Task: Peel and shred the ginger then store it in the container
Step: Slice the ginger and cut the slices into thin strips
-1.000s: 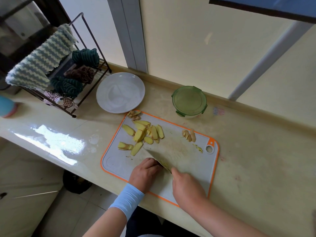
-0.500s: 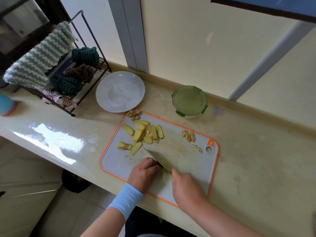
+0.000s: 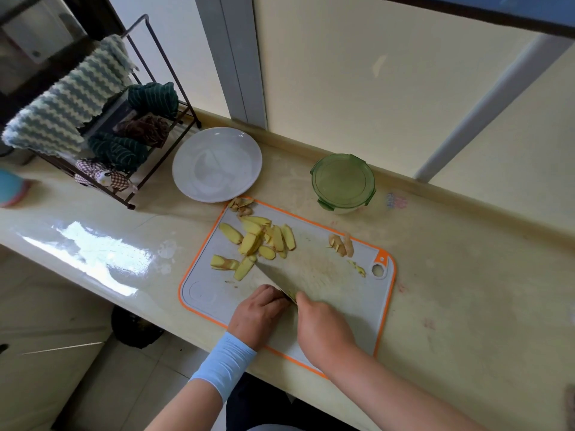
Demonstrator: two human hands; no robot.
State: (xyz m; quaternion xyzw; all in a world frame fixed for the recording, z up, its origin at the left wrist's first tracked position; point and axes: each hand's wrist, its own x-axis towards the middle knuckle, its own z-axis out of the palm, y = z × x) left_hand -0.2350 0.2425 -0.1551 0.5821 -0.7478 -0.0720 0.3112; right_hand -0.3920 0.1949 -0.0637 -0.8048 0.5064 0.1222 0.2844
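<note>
Closest to me, my left hand point(image 3: 259, 312), pale blue wristband point(image 3: 224, 365) on the wrist, sits knuckles-up on the near part of the cutting board point(image 3: 351, 293). Its fingers are curled down over a ginger piece point(image 3: 291, 296), and only a yellow sliver of that peeps out at the fingertips. Right beside it, my right hand point(image 3: 323, 331) is wrapped around the knife point(image 3: 280, 279). The handle is buried under my palm and my forefinger lies stretched along the top of the blade. The blade's broad flat leans against my left knuckles, with its tip pointing away towards the far left.

Just past the tip lie the ginger slices point(image 3: 258, 237), a loose yellow heap on the board's left half, with two strays nearer me. Over on the right half is a pair of knobbly offcuts point(image 3: 340, 244), well apart from the heap. At the board's far-left corner, some peel scraps point(image 3: 241, 206) sit on the orange rim.

Beyond the board, on the counter point(image 3: 466, 275), the container point(image 3: 342, 181) stands with its green lid clipped on. To its left is a white plate point(image 3: 217, 164), just beside the board's corner. Furthest left is a dark wire rack point(image 3: 161, 73) hung with cloths point(image 3: 68, 107).
</note>
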